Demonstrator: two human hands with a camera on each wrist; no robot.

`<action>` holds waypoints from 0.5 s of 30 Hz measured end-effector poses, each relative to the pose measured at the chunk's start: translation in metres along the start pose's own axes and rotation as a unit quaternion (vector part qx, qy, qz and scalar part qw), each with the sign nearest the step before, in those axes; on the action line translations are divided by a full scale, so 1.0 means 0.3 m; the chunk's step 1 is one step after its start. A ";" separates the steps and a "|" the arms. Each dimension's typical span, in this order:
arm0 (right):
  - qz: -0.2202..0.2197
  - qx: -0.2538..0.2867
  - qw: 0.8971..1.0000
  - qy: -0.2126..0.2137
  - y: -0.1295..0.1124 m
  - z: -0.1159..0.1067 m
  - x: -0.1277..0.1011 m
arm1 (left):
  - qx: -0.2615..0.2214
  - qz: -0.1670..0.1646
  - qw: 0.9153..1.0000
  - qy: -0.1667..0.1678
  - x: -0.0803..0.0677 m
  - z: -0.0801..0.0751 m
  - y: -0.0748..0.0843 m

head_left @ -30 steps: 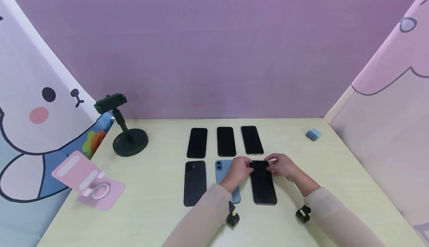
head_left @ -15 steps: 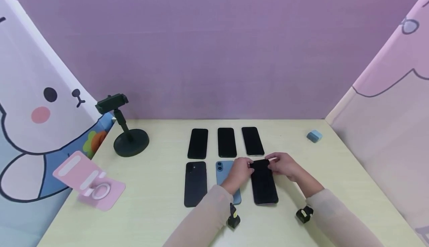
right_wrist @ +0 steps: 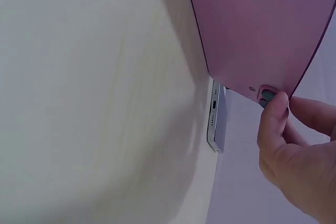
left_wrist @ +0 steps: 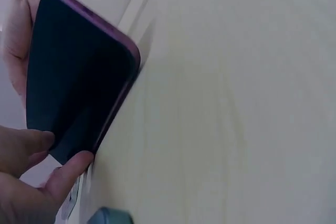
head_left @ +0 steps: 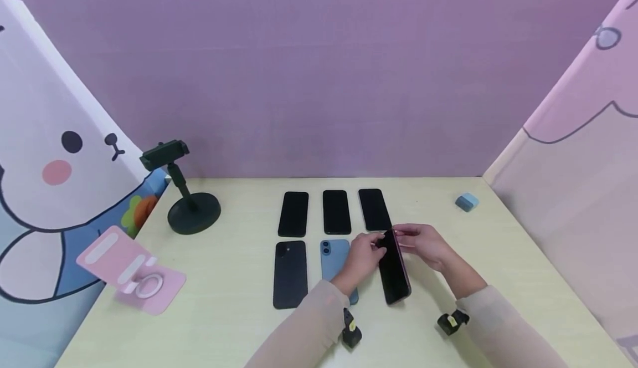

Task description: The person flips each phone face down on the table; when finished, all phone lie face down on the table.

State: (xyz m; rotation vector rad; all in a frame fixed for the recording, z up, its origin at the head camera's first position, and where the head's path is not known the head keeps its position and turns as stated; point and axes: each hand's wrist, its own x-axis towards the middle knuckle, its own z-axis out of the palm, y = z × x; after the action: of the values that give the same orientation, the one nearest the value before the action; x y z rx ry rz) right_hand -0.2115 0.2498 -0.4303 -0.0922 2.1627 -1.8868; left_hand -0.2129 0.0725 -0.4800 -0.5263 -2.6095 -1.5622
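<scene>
A smartphone (head_left: pixel 395 276) with a black screen is tipped up on its side at the front right of the phone group. My left hand (head_left: pixel 361 258) holds its upper left part, and my right hand (head_left: pixel 425 247) pinches the upper right corner. In the left wrist view the phone (left_wrist: pixel 79 72) shows its dark screen and a purplish-pink edge, with fingertips of the left hand (left_wrist: pixel 31 182) at one end. Its pink back (right_wrist: pixel 262 24) faces the right wrist view, where the right hand (right_wrist: pixel 299 166) grips the corner by the camera lenses.
A blue phone (head_left: pixel 335 257) lies partly under the left forearm, beside a dark phone (head_left: pixel 291 274). Three black-screened phones (head_left: pixel 336 211) form the back row. At left stand a pink folding stand (head_left: pixel 169 290) and a dark green stand (head_left: pixel 193 213); a blue block (head_left: pixel 467 202) lies at right.
The phone lay nearly flat between my hands; now it is raised and turned onto its side, screen towards the left. Both hands have shifted with it, the left one to the right.
</scene>
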 end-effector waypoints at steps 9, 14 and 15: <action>-0.017 0.016 0.998 -0.065 0.004 -0.009 -0.019 | -0.162 -0.069 0.984 -0.001 -0.019 0.020 0.020; -0.011 0.022 0.997 -0.070 0.018 -0.008 -0.022 | -0.237 -0.105 0.966 0.005 -0.025 0.029 0.028; -0.010 0.023 0.997 -0.067 0.022 -0.007 -0.022 | -0.239 -0.106 0.965 0.006 -0.026 0.030 0.027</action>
State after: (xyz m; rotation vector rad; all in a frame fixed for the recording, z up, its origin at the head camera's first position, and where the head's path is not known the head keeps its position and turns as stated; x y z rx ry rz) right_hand -0.2047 0.2544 -0.4355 -0.2238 2.0376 -1.8820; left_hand -0.2019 0.0818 -0.4791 -0.2556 -2.3325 -2.2739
